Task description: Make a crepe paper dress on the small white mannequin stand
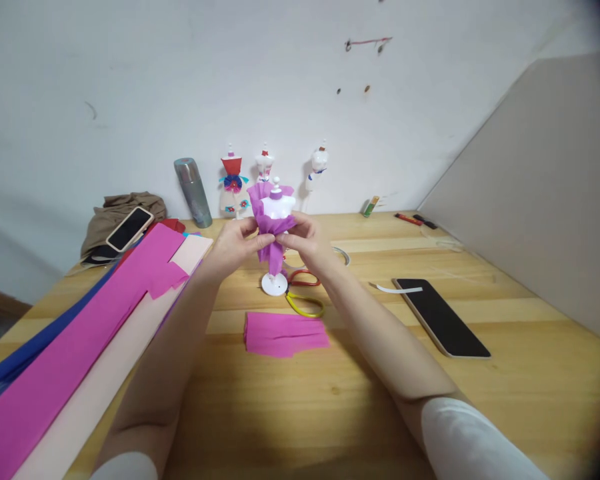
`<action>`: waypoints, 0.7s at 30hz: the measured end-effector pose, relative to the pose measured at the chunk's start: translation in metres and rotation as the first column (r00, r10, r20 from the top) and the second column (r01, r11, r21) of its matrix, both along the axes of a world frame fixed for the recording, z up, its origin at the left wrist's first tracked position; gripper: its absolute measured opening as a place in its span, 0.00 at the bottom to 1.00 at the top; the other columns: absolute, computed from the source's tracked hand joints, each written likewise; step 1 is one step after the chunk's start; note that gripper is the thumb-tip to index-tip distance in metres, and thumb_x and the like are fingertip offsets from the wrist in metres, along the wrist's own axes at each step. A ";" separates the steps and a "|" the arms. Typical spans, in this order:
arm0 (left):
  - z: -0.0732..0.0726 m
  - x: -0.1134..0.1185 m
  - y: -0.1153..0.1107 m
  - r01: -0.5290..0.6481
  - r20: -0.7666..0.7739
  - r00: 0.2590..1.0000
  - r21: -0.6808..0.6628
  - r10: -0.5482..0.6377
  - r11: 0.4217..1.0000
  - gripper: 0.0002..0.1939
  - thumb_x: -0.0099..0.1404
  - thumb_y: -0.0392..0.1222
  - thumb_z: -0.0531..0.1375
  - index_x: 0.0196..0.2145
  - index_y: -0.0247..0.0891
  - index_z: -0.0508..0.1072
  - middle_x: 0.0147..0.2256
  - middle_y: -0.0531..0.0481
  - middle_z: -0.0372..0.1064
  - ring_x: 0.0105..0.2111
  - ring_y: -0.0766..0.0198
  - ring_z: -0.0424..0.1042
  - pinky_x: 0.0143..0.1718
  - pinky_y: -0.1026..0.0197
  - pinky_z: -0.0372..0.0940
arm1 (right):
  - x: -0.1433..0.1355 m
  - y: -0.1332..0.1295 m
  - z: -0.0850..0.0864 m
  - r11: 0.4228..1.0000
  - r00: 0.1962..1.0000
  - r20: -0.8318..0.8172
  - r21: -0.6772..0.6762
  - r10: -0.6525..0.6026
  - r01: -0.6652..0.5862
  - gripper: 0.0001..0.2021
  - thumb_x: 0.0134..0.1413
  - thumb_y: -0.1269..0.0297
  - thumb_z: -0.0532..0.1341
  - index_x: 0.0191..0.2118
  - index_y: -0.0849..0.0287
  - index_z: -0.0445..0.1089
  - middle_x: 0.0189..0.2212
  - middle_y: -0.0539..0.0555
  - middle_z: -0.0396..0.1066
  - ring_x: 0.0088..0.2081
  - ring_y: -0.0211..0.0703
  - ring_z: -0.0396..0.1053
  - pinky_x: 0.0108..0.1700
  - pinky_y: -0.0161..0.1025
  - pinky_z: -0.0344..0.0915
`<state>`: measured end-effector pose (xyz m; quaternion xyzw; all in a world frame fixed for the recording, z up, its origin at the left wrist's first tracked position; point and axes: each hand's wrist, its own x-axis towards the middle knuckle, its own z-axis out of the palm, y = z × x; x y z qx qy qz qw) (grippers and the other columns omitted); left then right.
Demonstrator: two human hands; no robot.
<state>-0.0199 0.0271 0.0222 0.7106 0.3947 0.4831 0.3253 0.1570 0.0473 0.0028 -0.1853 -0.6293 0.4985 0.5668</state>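
A small white dress form (279, 208) on a round base stands upright at the middle of the table, with a purple band at its neck. Purple crepe paper (270, 225) is gathered around its torso and flares up on the left side. My left hand (239, 243) pinches the paper at the waist from the left. From the right, my right hand (304, 239) pinches it too, the thumbs nearly meeting in front. Scissors (306, 305) with red and yellow handles lie beside the base. A magenta crepe paper piece (286, 334) lies in front.
Long paper strips (95, 340) cover the left side, near a phone (130, 229) on brown cloth. A flask (193, 193) and several decorated dress forms (232, 183) stand along the wall. At right lie a black tablet or phone (443, 320), a white strip (397, 290) and a glue stick (371, 206).
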 end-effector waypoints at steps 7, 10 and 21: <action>-0.001 0.007 0.000 0.017 0.063 0.998 -0.017 -0.016 1.000 0.10 0.58 0.48 0.68 0.33 0.39 0.82 0.33 0.48 0.81 0.38 0.54 0.78 0.43 0.52 0.74 | 0.000 0.002 -0.005 1.000 0.999 0.018 0.002 -0.026 0.026 0.12 0.42 0.60 0.72 0.34 0.56 0.75 0.32 0.50 0.73 0.39 0.45 0.72 0.44 0.42 0.69; -0.004 0.009 0.002 0.009 0.038 0.999 -0.006 -0.008 1.000 0.09 0.60 0.47 0.67 0.32 0.38 0.82 0.34 0.47 0.81 0.38 0.55 0.78 0.43 0.53 0.73 | 0.002 0.003 -0.006 0.999 0.998 0.035 0.023 -0.045 0.044 0.11 0.43 0.61 0.71 0.35 0.56 0.75 0.32 0.50 0.73 0.40 0.45 0.72 0.44 0.42 0.69; 0.008 0.007 -0.006 0.091 0.003 0.996 0.043 -0.091 0.995 0.14 0.63 0.48 0.64 0.42 0.38 0.81 0.41 0.45 0.81 0.48 0.51 0.76 0.54 0.50 0.68 | 0.005 0.012 -0.005 0.991 0.991 -0.021 -0.022 -0.135 0.135 0.10 0.39 0.63 0.70 0.31 0.57 0.76 0.31 0.50 0.75 0.36 0.43 0.70 0.42 0.41 0.68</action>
